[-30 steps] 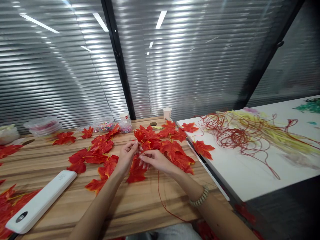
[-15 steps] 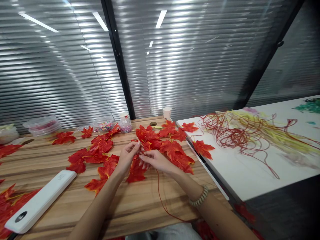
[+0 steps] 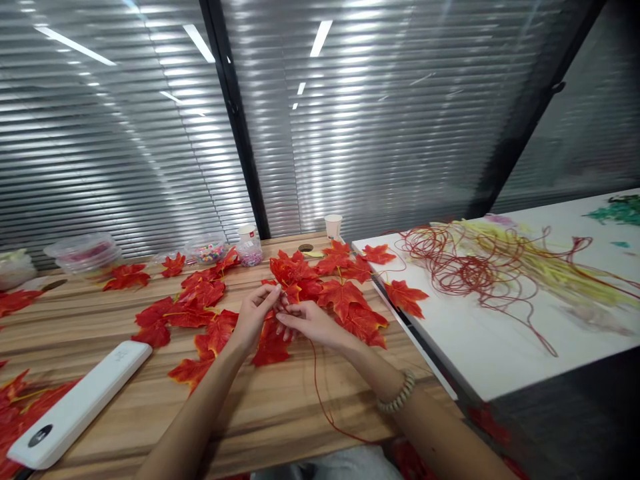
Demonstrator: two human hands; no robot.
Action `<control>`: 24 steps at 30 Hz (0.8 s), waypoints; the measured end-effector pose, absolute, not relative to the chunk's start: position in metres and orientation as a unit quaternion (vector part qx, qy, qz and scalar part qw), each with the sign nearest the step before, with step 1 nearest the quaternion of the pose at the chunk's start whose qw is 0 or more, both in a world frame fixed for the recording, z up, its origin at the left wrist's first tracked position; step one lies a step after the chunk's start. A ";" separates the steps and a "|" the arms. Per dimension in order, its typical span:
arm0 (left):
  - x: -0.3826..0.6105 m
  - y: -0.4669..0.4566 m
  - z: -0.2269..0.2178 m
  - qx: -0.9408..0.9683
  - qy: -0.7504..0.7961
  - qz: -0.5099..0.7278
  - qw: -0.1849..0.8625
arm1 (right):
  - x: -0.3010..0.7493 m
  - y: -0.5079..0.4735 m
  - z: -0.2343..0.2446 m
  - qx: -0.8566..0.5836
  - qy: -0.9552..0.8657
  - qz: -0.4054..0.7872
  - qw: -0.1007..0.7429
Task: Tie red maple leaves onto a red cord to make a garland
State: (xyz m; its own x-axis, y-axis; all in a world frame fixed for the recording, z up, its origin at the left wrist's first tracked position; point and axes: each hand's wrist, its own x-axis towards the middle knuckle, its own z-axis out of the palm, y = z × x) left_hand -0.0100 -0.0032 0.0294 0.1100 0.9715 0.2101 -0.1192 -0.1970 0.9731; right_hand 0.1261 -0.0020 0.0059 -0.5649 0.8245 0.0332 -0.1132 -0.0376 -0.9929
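Observation:
My left hand (image 3: 257, 312) and my right hand (image 3: 311, 321) meet over the wooden table, fingertips close together. The left thumb and forefinger are pinched; what lies between them is too small to make out. My right hand has its fingers closed, and a thin red cord (image 3: 317, 380) trails from beneath it toward the table's front edge. Directly behind my fingers lies a pile of red artificial maple leaves (image 3: 341, 298). Another red maple leaf (image 3: 273, 347) shows below my hands, partly covered by them.
More red leaves (image 3: 203, 293) lie left of my hands, near a white oblong device (image 3: 83, 403). Bead tubs (image 3: 207, 249) and paper cups (image 3: 333, 227) line the back. On the white table (image 3: 490, 367) at right are tangled red cord (image 3: 463, 267) and yellow strands (image 3: 545, 267).
My fingers have shifted only slightly where they meet. The whole view has moved a little; the leaves and other objects stay in place.

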 end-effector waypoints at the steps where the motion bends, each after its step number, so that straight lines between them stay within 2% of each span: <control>1: -0.010 -0.003 0.029 0.551 0.389 0.543 0.501 | 0.126 -0.002 0.005 -0.297 -0.595 0.655 0.359; 24: -0.007 -0.004 0.029 0.583 0.417 0.514 0.471 | 0.123 -0.004 0.005 -0.305 -0.611 0.646 0.342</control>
State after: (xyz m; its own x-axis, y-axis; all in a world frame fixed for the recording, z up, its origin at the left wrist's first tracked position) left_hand -0.0071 -0.0038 0.0290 0.1235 0.9707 0.2063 0.0010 -0.2080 0.9781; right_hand 0.1230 -0.0037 0.0054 -0.5802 0.8141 0.0238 -0.0698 -0.0205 -0.9974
